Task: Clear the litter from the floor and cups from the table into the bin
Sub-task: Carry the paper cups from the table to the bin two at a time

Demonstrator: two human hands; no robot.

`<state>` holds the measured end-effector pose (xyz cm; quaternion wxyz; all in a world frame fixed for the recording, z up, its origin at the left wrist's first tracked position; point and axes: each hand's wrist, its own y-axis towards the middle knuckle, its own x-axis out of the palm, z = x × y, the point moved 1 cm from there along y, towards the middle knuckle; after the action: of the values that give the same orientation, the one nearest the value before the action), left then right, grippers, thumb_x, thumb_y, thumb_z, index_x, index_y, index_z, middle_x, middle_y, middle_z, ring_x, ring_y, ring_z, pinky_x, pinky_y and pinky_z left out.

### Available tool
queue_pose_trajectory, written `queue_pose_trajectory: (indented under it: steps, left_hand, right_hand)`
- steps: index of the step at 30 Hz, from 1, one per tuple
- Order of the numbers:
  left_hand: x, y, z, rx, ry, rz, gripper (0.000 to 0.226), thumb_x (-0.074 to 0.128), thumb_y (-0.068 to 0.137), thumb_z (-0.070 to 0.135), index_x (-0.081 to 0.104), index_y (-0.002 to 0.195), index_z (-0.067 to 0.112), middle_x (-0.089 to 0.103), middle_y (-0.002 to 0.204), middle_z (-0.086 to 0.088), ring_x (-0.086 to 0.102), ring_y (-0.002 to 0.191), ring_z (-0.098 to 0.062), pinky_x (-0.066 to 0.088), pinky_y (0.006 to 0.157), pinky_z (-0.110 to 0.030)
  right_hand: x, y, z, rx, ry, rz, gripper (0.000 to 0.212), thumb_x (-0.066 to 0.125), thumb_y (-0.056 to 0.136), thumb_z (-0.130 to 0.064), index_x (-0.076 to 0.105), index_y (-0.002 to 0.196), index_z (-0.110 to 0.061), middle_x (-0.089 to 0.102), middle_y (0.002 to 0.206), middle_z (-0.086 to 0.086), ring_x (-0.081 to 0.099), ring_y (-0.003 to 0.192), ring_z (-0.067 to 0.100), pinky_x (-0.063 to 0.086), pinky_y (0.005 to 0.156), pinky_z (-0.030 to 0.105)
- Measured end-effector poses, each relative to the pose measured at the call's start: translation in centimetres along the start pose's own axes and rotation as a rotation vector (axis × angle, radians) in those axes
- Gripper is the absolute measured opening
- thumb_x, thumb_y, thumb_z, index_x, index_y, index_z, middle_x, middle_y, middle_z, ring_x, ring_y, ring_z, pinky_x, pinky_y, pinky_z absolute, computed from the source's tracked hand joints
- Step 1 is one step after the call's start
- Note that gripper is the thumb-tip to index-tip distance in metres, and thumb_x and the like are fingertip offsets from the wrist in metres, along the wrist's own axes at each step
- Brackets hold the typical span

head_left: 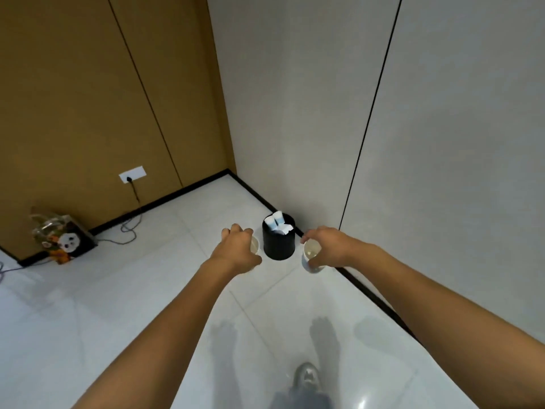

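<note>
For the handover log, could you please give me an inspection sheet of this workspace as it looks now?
Surface: glossy pale tiled floor; no table in view.
Job's things: black bin in the corner, white and blue litter inside; one white cup in the right hand, another cup in the left.
Clutter: panda-print bag against the brown wall.
Hands: left hand and right hand each grip a cup, either side of the bin.
Cables: cord from wall socket, trailing along the floor.
Surroundings: brown wall panels, grey wall, person's shoe.
</note>
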<state>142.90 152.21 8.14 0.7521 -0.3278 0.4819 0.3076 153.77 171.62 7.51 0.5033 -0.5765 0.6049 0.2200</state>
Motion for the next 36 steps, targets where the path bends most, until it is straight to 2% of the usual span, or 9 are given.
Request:
queue_pose_trajectory:
  steps: [6, 11, 15, 19, 27, 36]
  left_hand:
    - [-5.7, 14.1, 6.1, 0.051, -0.012, -0.010, 0.063, 0.068, 0.083, 0.028, 0.042, 0.138, 0.013, 0.038, 0.133, -0.009, 0.031, 0.128, -0.028, 0.040, 0.097, -0.037]
    - [-7.8, 23.3, 8.1, 0.048, -0.055, -0.020, 0.060, 0.067, 0.083, 0.030, 0.044, 0.136, 0.015, 0.041, 0.131, -0.009, 0.033, 0.127, -0.027, 0.039, 0.097, -0.036]
    - [-8.0, 29.5, 7.8, 0.019, -0.090, -0.080, 0.062, 0.069, 0.081, 0.035, 0.046, 0.136, 0.016, 0.043, 0.130, -0.011, 0.039, 0.124, -0.028, 0.040, 0.098, -0.036]
    - [-7.6, 36.6, 6.7, -0.014, -0.114, -0.096, 0.060, 0.070, 0.080, 0.035, 0.049, 0.133, 0.015, 0.045, 0.129, -0.011, 0.042, 0.123, -0.027, 0.042, 0.099, -0.037]
    - [-7.5, 52.4, 4.8, -0.043, -0.172, -0.160, 0.066, 0.070, 0.081, 0.036, 0.044, 0.138, 0.017, 0.041, 0.135, -0.010, 0.038, 0.127, -0.026, 0.037, 0.098, -0.030]
    - [-4.6, 64.9, 3.7, -0.212, -0.171, -0.226, 0.062, 0.069, 0.081, 0.037, 0.045, 0.135, 0.017, 0.042, 0.133, -0.011, 0.039, 0.125, -0.029, 0.040, 0.099, -0.034]
  right_hand:
    - [-12.0, 10.5, 3.9, -0.038, -0.022, 0.048, 0.054, 0.073, 0.079, -0.026, 0.051, 0.128, -0.026, 0.048, 0.121, 0.003, 0.048, 0.112, 0.022, 0.044, 0.087, 0.029]
    - [-17.5, 18.9, 6.5, -0.087, -0.020, 0.047, 0.056, 0.073, 0.079, -0.026, 0.051, 0.130, -0.026, 0.048, 0.124, 0.003, 0.048, 0.113, 0.021, 0.041, 0.087, 0.027]
    - [-19.1, 25.1, 8.0, -0.103, 0.010, 0.006, 0.058, 0.075, 0.078, -0.026, 0.051, 0.131, -0.025, 0.048, 0.125, 0.005, 0.048, 0.115, 0.023, 0.042, 0.091, 0.028]
    - [-20.3, 32.6, 9.7, -0.116, 0.038, -0.031, 0.058, 0.076, 0.078, -0.027, 0.051, 0.130, -0.025, 0.049, 0.124, 0.004, 0.049, 0.115, 0.022, 0.039, 0.086, 0.024]
    - [-23.0, 47.4, 12.8, -0.083, 0.035, -0.098, 0.058, 0.075, 0.079, -0.025, 0.050, 0.131, -0.023, 0.049, 0.126, 0.004, 0.049, 0.116, 0.021, 0.039, 0.085, 0.023]
    - [-23.4, 60.5, 17.1, -0.105, 0.054, -0.225, 0.057, 0.076, 0.077, -0.024, 0.053, 0.128, -0.020, 0.052, 0.123, 0.006, 0.052, 0.112, 0.020, 0.038, 0.083, 0.022]
